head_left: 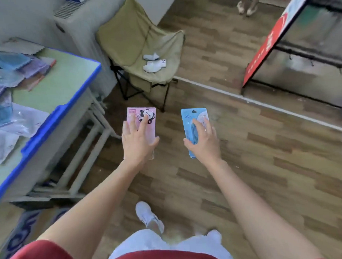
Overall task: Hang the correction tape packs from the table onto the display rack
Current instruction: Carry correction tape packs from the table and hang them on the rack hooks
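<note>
**A pack in each hand, mid-frame**

The table [54, 88] fills the left of the frame, carrying a heap of packs [7, 77]. The display rack [309, 52] stands blurred at upper right. At centre, above the floor, the left hand [136, 142] spreads its fingers over a pink pack [151, 128], thumb apparently clamping its edge. The right hand [204, 141] grips a blue pack [187, 125] likewise.

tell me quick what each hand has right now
left hand: holding the pink correction tape pack
right hand: holding the blue correction tape pack
</note>
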